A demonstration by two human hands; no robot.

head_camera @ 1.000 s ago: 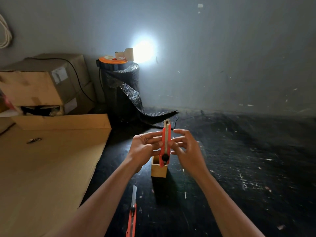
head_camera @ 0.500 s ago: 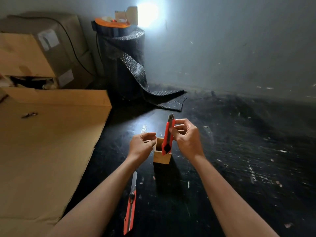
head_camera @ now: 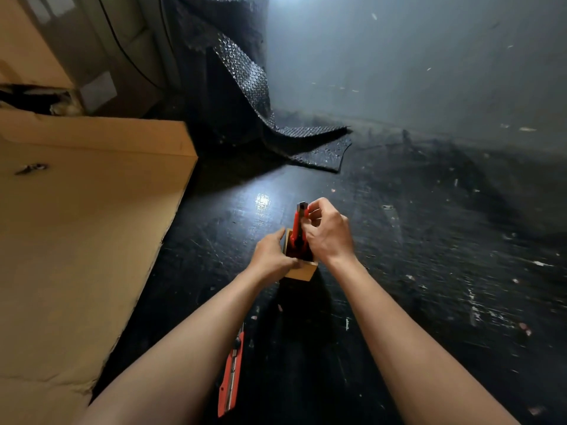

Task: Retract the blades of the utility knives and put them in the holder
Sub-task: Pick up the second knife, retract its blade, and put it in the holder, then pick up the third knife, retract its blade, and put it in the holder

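Against the scuffed black tabletop (head_camera: 399, 271), the left hand (head_camera: 271, 256) is bracing the wooden holder (head_camera: 302, 270) while the right hand (head_camera: 328, 233), gripping a red utility knife (head_camera: 297, 228), should be lowering it straight, without tipping the holder.

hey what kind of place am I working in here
Probably a storeroom or packing area. Flattened cardboard lies on the left, cardboard boxes are stacked behind it, and a roll of bubble wrap stands against the bare wall. The dark floor is scuffed and littered with scraps.
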